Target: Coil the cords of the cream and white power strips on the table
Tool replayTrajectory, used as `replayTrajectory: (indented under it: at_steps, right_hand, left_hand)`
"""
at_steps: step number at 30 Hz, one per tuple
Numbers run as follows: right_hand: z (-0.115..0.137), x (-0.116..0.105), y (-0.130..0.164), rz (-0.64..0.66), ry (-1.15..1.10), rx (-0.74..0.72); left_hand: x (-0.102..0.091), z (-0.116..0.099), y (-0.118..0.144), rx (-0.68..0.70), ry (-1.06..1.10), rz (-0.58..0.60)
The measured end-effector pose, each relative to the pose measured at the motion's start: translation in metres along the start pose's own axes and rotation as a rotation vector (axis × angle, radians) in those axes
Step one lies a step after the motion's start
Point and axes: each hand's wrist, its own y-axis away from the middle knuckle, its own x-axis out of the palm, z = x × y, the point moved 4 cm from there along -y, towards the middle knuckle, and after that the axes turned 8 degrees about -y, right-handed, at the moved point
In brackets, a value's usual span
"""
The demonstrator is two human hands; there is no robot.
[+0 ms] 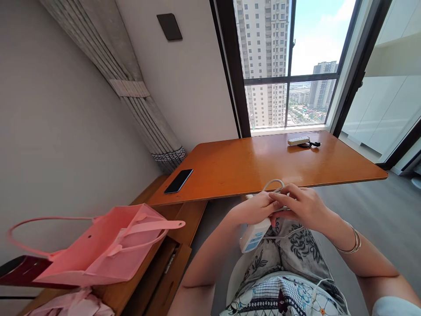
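Coiling in a loop above the knuckles, a white cable (274,183) ran down between both hands to a white power adapter (254,235) that hung just below them over the lap. The left hand (255,207) was closed around the cable and the top of the adapter, and the right hand (301,205) lay curled over it, fingers pinching the cord. The cable looked thin, soft and springy, likely to slip or uncoil unless held at the gathered loops; the adapter seemed light, rigid and smooth, best gripped across its flat sides. Just beyond the hands stretched the orange wooden table (250,164), with a black phone (178,181) off to the left of them and a white power strip (298,140) well beyond, near the window. Farther to the left and nearer the body, a pink bag (108,245) rested on a lower wooden shelf (158,281).
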Motion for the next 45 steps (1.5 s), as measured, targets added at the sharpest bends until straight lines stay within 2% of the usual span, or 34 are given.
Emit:
replayTrajectory:
  at_steps: [5,9,11,13,14,16,19,22,25,29,32,39,45]
  right_hand:
    - [-0.007,0.001,0.003,0.028,-0.048,0.015]
    - [-0.014,0.001,0.006,0.067,-0.043,0.015]
    - [-0.016,0.000,0.006,0.110,-0.132,0.027]
    - [-0.018,0.000,0.005,0.174,-0.339,0.069]
    - [-0.021,0.002,0.005,0.201,-0.469,0.123]
    - [-0.030,0.009,0.006,0.214,-0.743,0.288]
    - [-0.044,0.030,0.010,0.170,-1.167,0.514]
    - [-0.054,0.053,0.013,0.072,-1.503,0.692]
    - [-0.057,0.066,0.011,-0.091,-1.646,0.810]
    - [-0.054,0.065,0.003,-0.271,-1.661,0.821]
    - [-0.053,0.065,0.000,-0.314,-1.663,0.853]
    - [-0.053,0.069,0.000,-0.170,-1.830,0.863]
    - [-0.052,0.071,0.004,0.032,-1.925,0.751]
  left_hand:
    - [-0.006,-0.003,0.003,0.023,0.091,0.155]
    - [-0.011,0.007,0.004,0.004,0.260,0.279]
    - [-0.009,0.012,0.005,-0.020,0.366,0.342]
    - [-0.003,0.016,0.008,-0.043,0.481,0.391]
    - [0.001,0.017,0.009,-0.053,0.556,0.386]
    - [0.007,0.018,0.009,-0.039,0.760,0.292]
    - [0.005,0.018,0.004,0.080,1.101,0.004]
    - [-0.005,0.019,-0.002,0.116,1.338,-0.279]
    - [-0.013,0.018,-0.007,0.072,1.464,-0.405]
    - [-0.015,0.018,-0.008,0.039,1.516,-0.427]
    - [-0.011,0.020,-0.008,0.019,1.521,-0.412]
    - [0.002,0.016,-0.007,0.028,1.444,-0.244]
    - [0.009,0.014,-0.004,0.137,1.419,-0.138]
